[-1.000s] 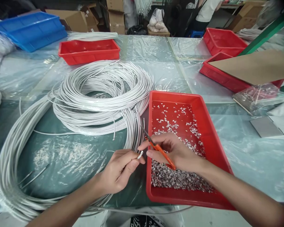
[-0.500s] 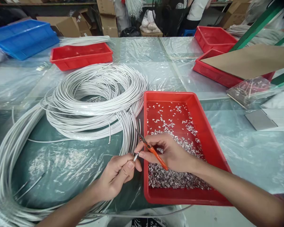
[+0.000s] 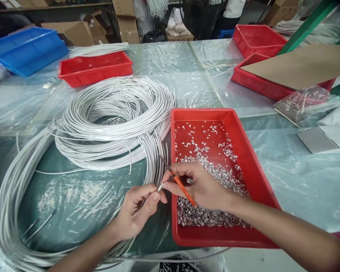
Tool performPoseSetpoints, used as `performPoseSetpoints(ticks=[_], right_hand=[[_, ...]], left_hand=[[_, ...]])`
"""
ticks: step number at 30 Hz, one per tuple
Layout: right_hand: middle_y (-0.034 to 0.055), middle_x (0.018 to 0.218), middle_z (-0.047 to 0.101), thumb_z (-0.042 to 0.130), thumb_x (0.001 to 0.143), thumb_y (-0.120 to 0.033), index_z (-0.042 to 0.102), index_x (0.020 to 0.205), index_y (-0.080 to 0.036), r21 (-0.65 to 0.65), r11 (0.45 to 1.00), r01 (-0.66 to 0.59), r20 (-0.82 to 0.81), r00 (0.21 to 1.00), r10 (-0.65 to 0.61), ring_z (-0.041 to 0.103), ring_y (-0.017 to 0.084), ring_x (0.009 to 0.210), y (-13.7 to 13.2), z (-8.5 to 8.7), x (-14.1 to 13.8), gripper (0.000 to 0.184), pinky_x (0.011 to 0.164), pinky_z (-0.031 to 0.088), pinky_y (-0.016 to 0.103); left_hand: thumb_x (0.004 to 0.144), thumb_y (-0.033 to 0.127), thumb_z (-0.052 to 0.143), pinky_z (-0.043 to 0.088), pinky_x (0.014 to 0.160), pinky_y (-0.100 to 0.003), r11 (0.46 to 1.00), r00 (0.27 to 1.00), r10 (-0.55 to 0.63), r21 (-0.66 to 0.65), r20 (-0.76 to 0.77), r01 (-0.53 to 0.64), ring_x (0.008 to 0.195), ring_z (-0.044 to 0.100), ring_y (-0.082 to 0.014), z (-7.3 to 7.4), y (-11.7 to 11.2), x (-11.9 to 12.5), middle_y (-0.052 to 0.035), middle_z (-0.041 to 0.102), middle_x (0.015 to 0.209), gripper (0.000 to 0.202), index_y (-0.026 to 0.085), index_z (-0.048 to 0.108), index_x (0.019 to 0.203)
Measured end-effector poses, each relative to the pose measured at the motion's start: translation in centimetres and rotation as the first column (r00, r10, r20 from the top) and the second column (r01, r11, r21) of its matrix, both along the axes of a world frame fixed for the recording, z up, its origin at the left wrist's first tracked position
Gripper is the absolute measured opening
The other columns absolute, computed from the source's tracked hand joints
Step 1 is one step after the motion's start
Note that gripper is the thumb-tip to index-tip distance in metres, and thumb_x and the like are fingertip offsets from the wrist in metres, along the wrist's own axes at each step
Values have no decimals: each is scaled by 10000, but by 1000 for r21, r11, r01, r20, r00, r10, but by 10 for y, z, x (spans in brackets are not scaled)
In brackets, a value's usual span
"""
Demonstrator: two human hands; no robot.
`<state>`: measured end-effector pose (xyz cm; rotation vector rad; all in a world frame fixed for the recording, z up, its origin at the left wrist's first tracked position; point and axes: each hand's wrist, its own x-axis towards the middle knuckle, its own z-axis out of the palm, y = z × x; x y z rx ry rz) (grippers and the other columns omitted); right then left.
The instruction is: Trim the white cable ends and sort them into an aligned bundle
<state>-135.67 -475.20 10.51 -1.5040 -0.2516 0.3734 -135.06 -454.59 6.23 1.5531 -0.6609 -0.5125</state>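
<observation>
The left hand (image 3: 138, 211) pinches the end of a white wire (image 3: 160, 186) between thumb and finger. The right hand (image 3: 204, 185) is closed around small orange snips (image 3: 181, 187), and its fingertips touch the wire's tip. It looks like the tip is being fixed or checked. Next, the tip must stay still and straight. Under the right hand is a red tray (image 3: 260, 166) of shiny metal bits (image 3: 212, 217). The big wire coil (image 3: 113, 117) lies just beside it on the plastic-covered surface (image 3: 187, 75).
</observation>
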Motion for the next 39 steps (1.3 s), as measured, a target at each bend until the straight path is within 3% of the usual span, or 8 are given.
performPoseSetpoints(ticks=[7, 11, 15, 20, 24, 30, 39], right_hand=[[-47, 569, 491, 673, 839, -344, 651, 741, -136, -11, 998, 59, -137, 989, -60, 370, 70, 497, 3, -3, 0, 231, 466, 297, 216], [-59, 585, 461, 654, 853, -311, 639, 797, -150, -22, 1000, 18, -128, 992, -21, 371, 68, 513, -2, -5, 1, 171, 477, 296, 211], [-62, 597, 404, 656, 845, -295, 526, 674, -163, -175, 984, -26, -73, 997, 13, 346, 76, 552, -8, -4, 1, 252, 483, 262, 220], [-64, 577, 293, 613, 869, -351, 379, 592, -180, -221, 964, -151, -108, 986, 129, 264, 83, 553, -10, -1, 1, 401, 469, 192, 236], [-60, 591, 284, 649, 829, -400, 395, 580, -180, -297, 939, -175, -125, 982, 144, 242, 85, 556, -13, 1, 1, 419, 481, 199, 238], [-70, 573, 345, 746, 714, -454, 463, 615, -185, -454, 878, -152, -118, 987, 110, 270, 81, 526, -15, 5, 0, 403, 455, 200, 231], [-68, 546, 350, 750, 701, -497, 441, 581, -188, -467, 873, -141, -51, 990, 132, 279, 83, 508, -13, 7, 0, 453, 435, 199, 234]], left_hand=[[925, 138, 508, 292, 466, -167, 977, 944, 159, 89, 288, -191, 448, 339, -42, 1, -6, 0, 64, 408, 539, 153, 162, 642, 855], [983, 205, 415, 316, 462, -174, 978, 975, 185, 77, 119, -195, 422, 359, -54, -2, -3, -1, 72, 392, 490, 235, 174, 632, 898], [1006, 256, 366, 338, 493, -192, 978, 979, 204, 29, 23, -205, 420, 370, -61, -6, 1, -1, 71, 409, 485, 281, 187, 623, 914], [1009, 263, 366, 344, 513, -194, 969, 968, 247, -14, 44, -246, 416, 359, -55, -2, 0, -1, 73, 410, 481, 291, 187, 622, 893], [1001, 256, 393, 343, 506, -190, 950, 947, 313, -22, 69, -312, 406, 349, -52, 0, 0, 0, 77, 396, 463, 276, 180, 619, 861], [987, 273, 417, 305, 445, -183, 946, 944, 322, 1, 69, -323, 398, 340, -57, 0, 0, 1, 70, 379, 462, 271, 169, 622, 845], [946, 257, 503, 265, 419, -183, 926, 923, 375, 18, 83, -378, 398, 304, -54, 1, 1, 0, 69, 344, 461, 207, 147, 676, 913]])
